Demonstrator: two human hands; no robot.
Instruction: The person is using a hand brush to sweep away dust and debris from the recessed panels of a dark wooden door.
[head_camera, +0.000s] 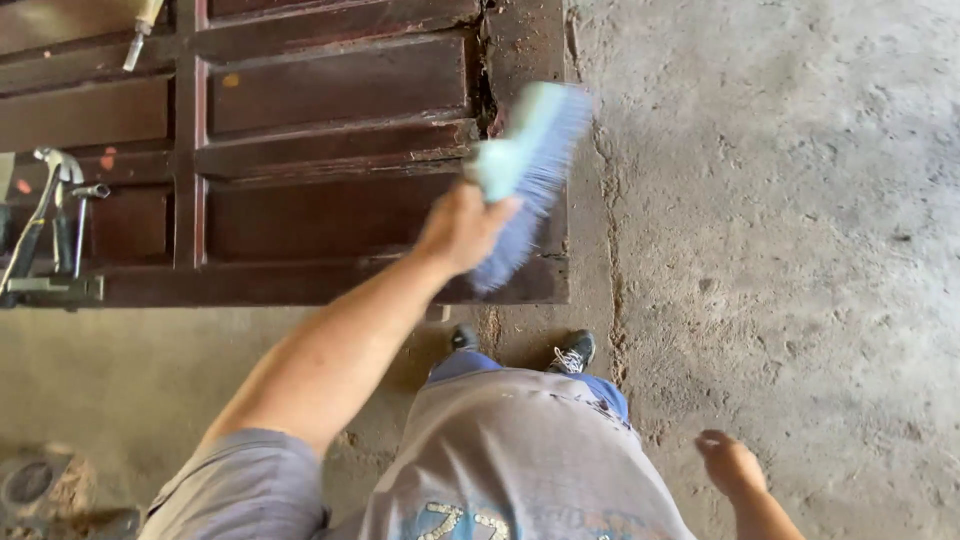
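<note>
Wooden door (330, 200) under left fingers (462, 228) gripping brush (530, 160); hammer (45, 200) nearby; right hand (730, 465) loose.

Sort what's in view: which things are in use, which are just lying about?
In use: brush, gripped by left hand; door under it.
Lying about: hammer, clamp, tube nozzle. Right hand hangs empty.

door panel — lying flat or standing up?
Lying flat. The dark wooden door is seen face-on from above beside the concrete floor, with a hammer resting on it; the left hand holds a brush over it.
</note>
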